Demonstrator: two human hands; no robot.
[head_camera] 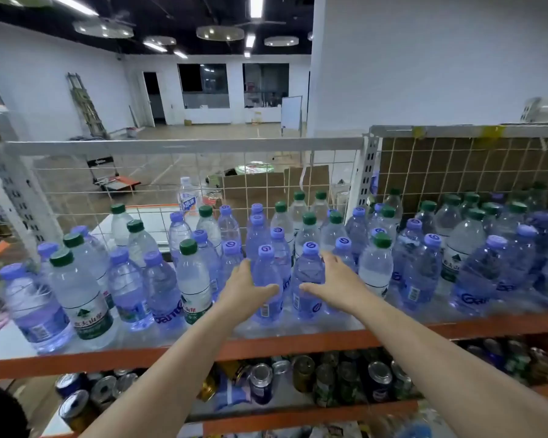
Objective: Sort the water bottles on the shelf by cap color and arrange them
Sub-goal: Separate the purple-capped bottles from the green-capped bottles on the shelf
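Note:
Several water bottles with purple caps and green caps stand mixed on the top shelf (298, 342). My left hand (241, 289) holds a purple-capped bottle (268, 267) in the front middle, thumb across its front and fingers along its left side. My right hand (336, 286) holds the neighbouring purple-capped bottle (307, 268) the same way from its right side. Both bottles stand upright on the shelf. A green-capped bottle (193, 279) stands just left of my left hand, and another green-capped bottle (376, 270) stands just right of my right hand.
A white wire mesh (159, 188) backs the shelf, with a brown-backed grid panel (456, 165) at the right. Drink cans (329, 380) fill the lower shelf. One taller bottle with a blue label (188, 200) stands behind the mesh.

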